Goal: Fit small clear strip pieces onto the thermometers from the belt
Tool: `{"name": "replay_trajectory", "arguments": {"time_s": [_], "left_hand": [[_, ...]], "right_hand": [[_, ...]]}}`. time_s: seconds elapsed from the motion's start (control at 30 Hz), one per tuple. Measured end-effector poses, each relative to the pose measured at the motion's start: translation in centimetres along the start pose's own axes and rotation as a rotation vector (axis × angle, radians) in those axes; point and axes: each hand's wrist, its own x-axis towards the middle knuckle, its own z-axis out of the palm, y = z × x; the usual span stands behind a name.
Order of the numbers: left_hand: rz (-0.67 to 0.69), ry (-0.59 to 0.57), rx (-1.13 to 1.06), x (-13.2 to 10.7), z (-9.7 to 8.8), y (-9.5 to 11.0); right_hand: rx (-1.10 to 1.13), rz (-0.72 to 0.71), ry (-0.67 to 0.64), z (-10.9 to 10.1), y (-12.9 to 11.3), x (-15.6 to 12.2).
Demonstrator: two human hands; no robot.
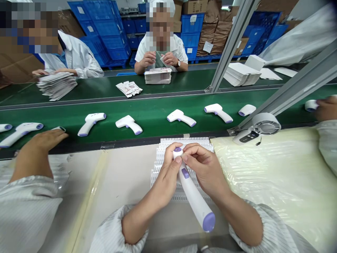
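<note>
I hold a white infrared thermometer (pixel 194 200) with purple ends, its handle pointing toward me. My left hand (pixel 168 172) is wrapped round its upper body. My right hand (pixel 202 165) pinches at the purple sensor head, fingers closed on it. Under the hands lies a white ribbed tray (pixel 163 154) on the pale workbench (pixel 123 175).
Several white thermometers (pixel 91 123) lie on the green conveyor belt (pixel 152 112). A co-worker's hand (pixel 43 140) rests at the belt's left edge, another hand (pixel 326 107) at the right. Two people sit opposite with paper stacks (pixel 56 84). A small round fan (pixel 265 123) and a yellowish plastic sheet (pixel 273 175) lie right.
</note>
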Motion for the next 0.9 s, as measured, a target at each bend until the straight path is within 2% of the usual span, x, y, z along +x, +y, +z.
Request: {"name": "replay_trajectory", "arguments": {"time_s": [0.13,0.33,0.4,0.47,0.53,0.57,0.67,0.73,0.77,0.83,0.9], "left_hand": [[0.055,0.027,-0.003,-0.1,0.0,0.1],[0.231,0.030,-0.069,-0.5,-0.9,0.1],[0.337,0.139,-0.036,0.4,-1.9,0.1],[0.423,0.293,0.057,1.9,-3.3,0.1],[0.433,0.361,0.256,4.1,-5.2,0.1],[0.399,0.354,0.402,5.3,-6.3,0.1],[0.240,0.316,0.790,9.1,-10.6,0.6],[0.170,0.386,0.903,11.5,-14.1,1.3],[0.144,0.440,0.937,12.5,-15.9,1.6],[0.073,0.546,1.018,14.2,-19.6,2.4],[-0.001,0.613,1.090,15.4,-23.0,2.9]], "right_hand": [[0.055,0.020,0.016,0.1,0.3,0.3],[0.310,0.333,0.042,-0.3,0.7,0.6],[0.268,0.387,-0.090,-0.6,0.4,-0.2],[0.186,0.403,-0.302,-1.0,0.0,-0.8],[0.063,0.374,-0.442,-1.3,-0.2,-0.5],[-0.015,0.338,-0.451,-1.3,-0.2,0.2],[-0.355,0.146,-0.360,-0.9,0.8,4.5],[-0.654,-0.031,-0.299,-0.3,1.9,8.4],[-0.731,-0.082,-0.281,0.0,2.4,10.3],[-0.831,-0.152,-0.283,0.4,3.3,13.6],[-0.884,-0.189,-0.311,0.6,3.8,15.7]]}}
